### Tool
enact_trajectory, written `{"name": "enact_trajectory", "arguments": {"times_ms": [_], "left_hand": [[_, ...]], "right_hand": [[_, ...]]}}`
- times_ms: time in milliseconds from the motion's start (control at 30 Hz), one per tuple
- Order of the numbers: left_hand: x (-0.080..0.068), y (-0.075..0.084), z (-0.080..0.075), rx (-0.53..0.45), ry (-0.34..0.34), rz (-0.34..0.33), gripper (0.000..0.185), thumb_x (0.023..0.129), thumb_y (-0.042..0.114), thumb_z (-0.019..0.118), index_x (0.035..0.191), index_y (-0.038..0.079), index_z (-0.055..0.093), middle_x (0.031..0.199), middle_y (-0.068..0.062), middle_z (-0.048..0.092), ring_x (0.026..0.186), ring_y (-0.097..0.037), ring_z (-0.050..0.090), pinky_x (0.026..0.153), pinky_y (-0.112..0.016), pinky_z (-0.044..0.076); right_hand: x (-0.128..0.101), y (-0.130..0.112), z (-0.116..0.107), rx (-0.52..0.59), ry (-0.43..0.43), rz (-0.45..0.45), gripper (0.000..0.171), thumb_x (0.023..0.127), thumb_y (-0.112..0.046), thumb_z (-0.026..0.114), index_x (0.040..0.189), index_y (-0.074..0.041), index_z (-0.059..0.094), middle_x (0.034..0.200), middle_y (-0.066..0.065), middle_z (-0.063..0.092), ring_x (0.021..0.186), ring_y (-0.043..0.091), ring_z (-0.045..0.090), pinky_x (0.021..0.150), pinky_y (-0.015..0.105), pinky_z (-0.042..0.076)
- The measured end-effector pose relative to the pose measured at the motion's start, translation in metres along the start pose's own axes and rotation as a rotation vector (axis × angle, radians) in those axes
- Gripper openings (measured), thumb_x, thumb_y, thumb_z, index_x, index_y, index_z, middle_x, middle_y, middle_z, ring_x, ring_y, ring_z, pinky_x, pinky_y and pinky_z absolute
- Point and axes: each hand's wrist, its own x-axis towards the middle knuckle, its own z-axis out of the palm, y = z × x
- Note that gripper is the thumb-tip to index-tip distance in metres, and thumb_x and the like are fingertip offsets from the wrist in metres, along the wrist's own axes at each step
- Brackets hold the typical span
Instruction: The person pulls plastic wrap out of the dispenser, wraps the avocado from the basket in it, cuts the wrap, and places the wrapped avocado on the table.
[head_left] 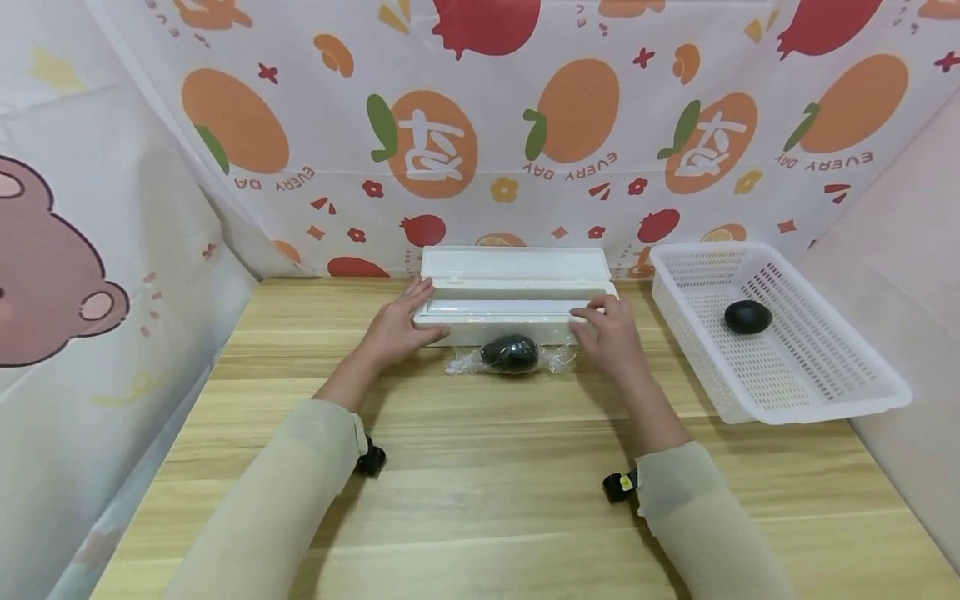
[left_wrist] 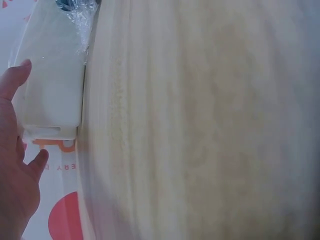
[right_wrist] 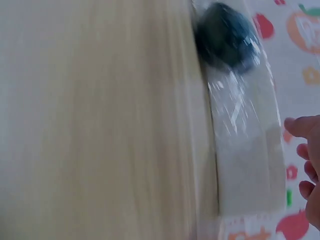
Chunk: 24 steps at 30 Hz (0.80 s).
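Both hands, left hand (head_left: 396, 329) and right hand (head_left: 611, 331), rest with relaxed fingers on the ends of the long white plastic cling-film dispenser box (head_left: 514, 293), steadying it, while the dark film-wrapped avocado (head_left: 510, 353) lies between them, against its front.

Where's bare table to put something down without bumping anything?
Bare wood: the near table between the two sleeves, and left of the left hand. Crowded: the back middle, where both hands, right hand, are on the white box with the wrapped avocado in front, and the basket on the right.

"EVERY DAY" on backdrop cloth (head_left: 465, 125)
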Motion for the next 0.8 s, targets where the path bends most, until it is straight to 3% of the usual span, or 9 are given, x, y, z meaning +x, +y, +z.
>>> {"name": "enact_trajectory", "arguments": {"times_ms": [200,467,600,800], "left_hand": [[-0.002,-0.001,0.002,-0.034,-0.019,-0.018,0.088,0.083,0.047,0.077,0.152,0.012,0.036,0.163,0.005,0.023,0.152,-0.018,0.013,0.118,-0.051,0.024],[-0.005,0.001,0.0,-0.029,-0.033,-0.008,0.089,0.083,0.048,0.076,0.153,0.012,0.035,0.163,0.005,0.021,0.153,-0.018,0.011,0.119,-0.052,0.023],[-0.004,0.003,-0.002,-0.02,-0.039,-0.002,0.09,0.083,0.049,0.075,0.153,0.011,0.034,0.164,0.005,0.02,0.153,-0.019,0.011,0.119,-0.051,0.023],[-0.002,0.006,-0.006,-0.024,-0.049,0.002,0.09,0.084,0.047,0.075,0.154,0.01,0.032,0.164,0.003,0.019,0.153,-0.023,0.01,0.118,-0.054,0.023]], "right_hand": [[0.007,-0.015,0.02,-0.098,-0.067,-0.139,0.027,0.085,-0.016,0.078,0.111,-0.012,0.075,0.106,0.013,0.057,0.097,0.034,0.048,0.082,0.045,0.043],[0.013,-0.018,0.033,-0.101,0.071,-0.297,0.005,0.082,-0.005,0.075,0.084,-0.01,0.076,0.091,0.01,0.058,0.084,0.031,0.051,0.073,0.041,0.044],[0.013,-0.025,0.03,-0.132,0.046,-0.304,0.007,0.08,-0.004,0.074,0.079,-0.011,0.074,0.088,0.006,0.064,0.084,0.029,0.051,0.075,0.041,0.043],[0.01,-0.036,0.023,-0.15,-0.069,-0.217,0.01,0.08,-0.006,0.068,0.084,-0.015,0.072,0.086,-0.003,0.071,0.09,0.022,0.051,0.072,0.04,0.04]]}}
